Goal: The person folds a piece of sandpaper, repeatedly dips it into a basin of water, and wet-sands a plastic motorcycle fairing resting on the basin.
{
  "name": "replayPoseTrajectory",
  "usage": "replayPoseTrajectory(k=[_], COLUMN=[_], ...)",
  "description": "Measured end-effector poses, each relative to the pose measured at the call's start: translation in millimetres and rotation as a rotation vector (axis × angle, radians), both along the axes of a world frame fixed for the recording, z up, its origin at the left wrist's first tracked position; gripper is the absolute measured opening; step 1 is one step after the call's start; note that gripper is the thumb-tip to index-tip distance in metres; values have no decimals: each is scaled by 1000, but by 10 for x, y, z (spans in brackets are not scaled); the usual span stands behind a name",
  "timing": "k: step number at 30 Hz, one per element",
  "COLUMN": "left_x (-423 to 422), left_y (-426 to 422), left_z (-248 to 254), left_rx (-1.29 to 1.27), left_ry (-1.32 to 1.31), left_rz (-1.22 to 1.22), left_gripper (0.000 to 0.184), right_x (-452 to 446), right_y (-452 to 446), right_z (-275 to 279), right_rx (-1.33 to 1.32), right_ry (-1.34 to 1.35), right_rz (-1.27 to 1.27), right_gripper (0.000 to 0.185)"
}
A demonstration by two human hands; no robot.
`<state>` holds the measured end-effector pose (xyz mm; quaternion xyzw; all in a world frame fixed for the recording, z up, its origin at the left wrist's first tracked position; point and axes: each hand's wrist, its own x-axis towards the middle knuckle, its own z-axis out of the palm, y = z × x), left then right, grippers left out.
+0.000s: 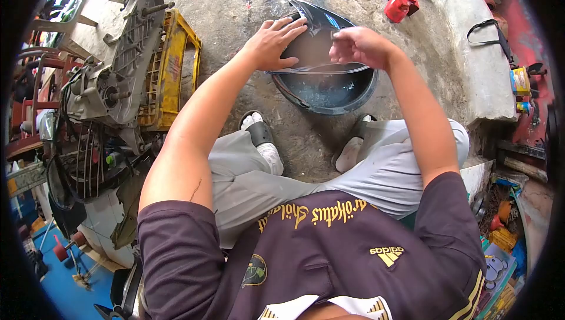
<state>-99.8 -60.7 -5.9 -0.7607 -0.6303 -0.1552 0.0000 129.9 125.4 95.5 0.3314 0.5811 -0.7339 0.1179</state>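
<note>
A dark, glossy curved panel with blue and white marks lies across a round black basin on the floor. My left hand rests on the panel's left part, its fingers spread. Over the panel's right part is my right hand, with the fingers curled and partly blurred. Whether it holds anything is too unclear to tell. Below the panel, the basin's inside looks wet and dark.
An engine casing stands at the left beside a yellow crate. A red object lies on the concrete floor at the upper right, near a pale ledge. My feet are just below the basin.
</note>
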Motion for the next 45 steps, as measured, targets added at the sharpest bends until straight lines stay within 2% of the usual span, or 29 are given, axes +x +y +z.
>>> replayPoseTrajectory(k=[3, 9, 13, 16, 17, 19, 21, 23, 25, 27, 29, 30, 31, 33, 34, 35, 37, 39, 41, 42, 45], left_x=[0, 58, 48, 38, 36, 34, 17, -3, -28, -57, -52, -41, -43, -52, -35, -37, -57, -63, -61, -54, -33], left_y=[32, 46, 59, 73, 73, 68, 58, 68, 46, 58, 80, 88, 98, 107, 112, 122, 133, 136, 133, 137, 129], left_z=[-19, 57, 55, 42, 35, 18, 14, 37, 81, 68, 61, 53, 51, 39, 27, 31, 84, 105, 109, 109, 103], left_rx=[34, 25, 13, 9, 8, 40, 37, 39, 15, 23, 32, 22, 14, 14, 20, 24, -18, -14, -10, -18, -14], left_ry=[30, 91, 76, 100, 100, 101, 98, 94, 74, 67, 61, 67, 74, 70, 60, 59, 70, 79, 88, 93, 102], left_rz=[-16, -20, -24, -19, -16, -14, -13, -10, -1, -2, -13, -24, -35, -32, -29, -36, -39, -41, -45, -45, -45], left_gripper=[92, 91, 90, 90, 90, 91, 92, 93, 94, 95, 96, 96, 96, 97, 97, 97, 98, 98, 98, 98, 98], right_x=[-200, -429, -293, -66, 22, 212, 320, 376, 374, 350, 245, 246, 242, 251, 273, 315, 318, 355, 423, 437, 318], right_y=[89, 160, 192, 200, 189, 175, -118, -334, -463, -412, -394, -486, -466, -459, -457, -431, -470, -544, -519, -479, -370], right_z=[148, 475, 462, 253, 155, -236, -593, -854, -1167, -1806, -2240, -2322, -2362, -2404, -2394, -2359, -1779, -1311, -1105, -1010, -612], right_rx=[238, 439, 541, 473, 428, 492, 383, 711, 776, 873, 887, 917, 914, 568, 66, 68, -383, -318, -481, -490, -332], right_ry=[-3, 111, 34, -25, -71, -75, -335, -347, -419, -399, -619, -569, -567, -498, -416, -418, -304, -265, -201, -139, -62], right_rz=[-6, 66, 140, 209, 277, 725, 663, 894, 796, 732, 697, 542, 539, 469, 232, 225, 51, 100, -56, -25, -32], right_gripper=[32, 35, 33, 29, 29, 27, 32, 39, 44, 44, 46, 49, 49, 44, 35, 35, 28, 23, 22, 21, 24])
